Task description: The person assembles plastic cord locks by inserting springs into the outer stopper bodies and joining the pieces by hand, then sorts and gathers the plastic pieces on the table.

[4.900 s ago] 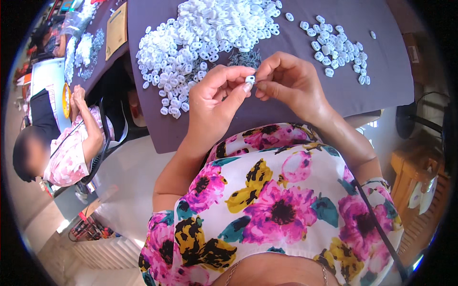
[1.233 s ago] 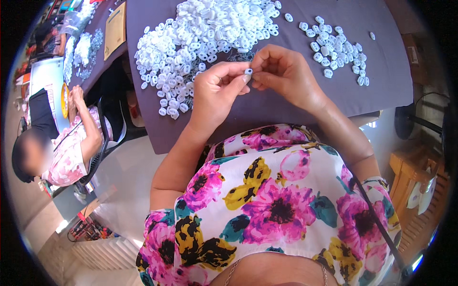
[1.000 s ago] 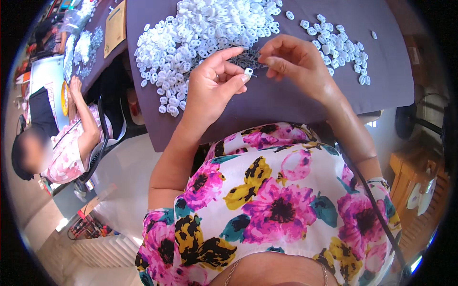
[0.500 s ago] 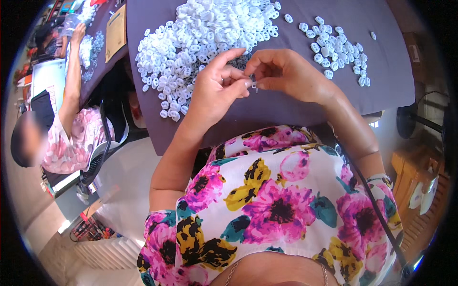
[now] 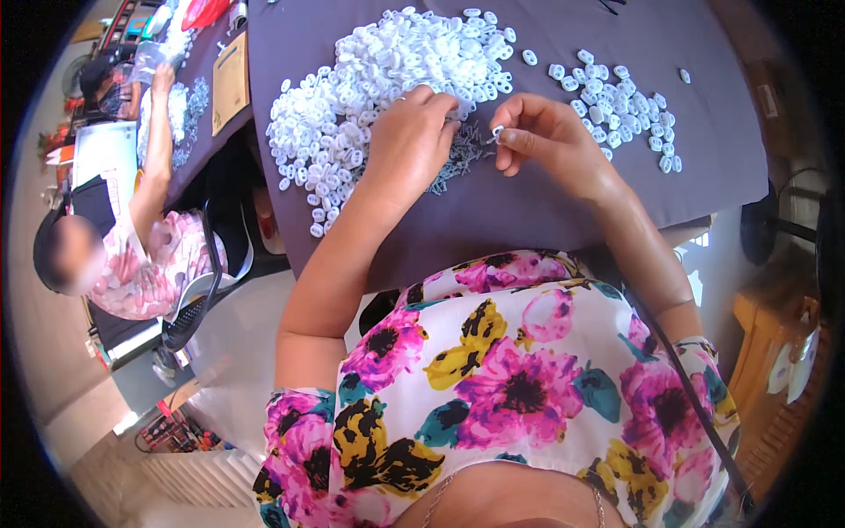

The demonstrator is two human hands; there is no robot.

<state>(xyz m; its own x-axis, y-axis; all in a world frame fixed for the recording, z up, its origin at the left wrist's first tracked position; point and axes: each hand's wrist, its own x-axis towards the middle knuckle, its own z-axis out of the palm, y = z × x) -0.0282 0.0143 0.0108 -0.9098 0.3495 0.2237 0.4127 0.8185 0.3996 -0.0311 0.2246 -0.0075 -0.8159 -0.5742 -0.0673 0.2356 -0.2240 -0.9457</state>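
Observation:
Between my right hand's (image 5: 547, 143) thumb and index finger is a small white oval plastic piece (image 5: 497, 131), gripped at its edge. My left hand (image 5: 407, 141) lies over a big heap of similar white oval pieces (image 5: 400, 53), many with two slots. Its fingers are curled and close together, pointing down at the heap's right side; their tips are hidden, so I cannot see what they hold. Beside those fingers, partly under the hand, lies a small pile of thin grey pieces (image 5: 462, 160).
A smaller scattered group of white pieces (image 5: 607, 101) lies on the dark tablecloth (image 5: 704, 145) at the right. To the left, another person (image 5: 150, 238) sits at a table bearing a brown clipboard (image 5: 231, 84). A wooden piece of furniture (image 5: 757, 343) stands at lower right.
My hands, close together before, have drawn apart. The left turned palm-down and moved onto the heap; the right moved slightly right with the white piece, uncovering the grey pile.

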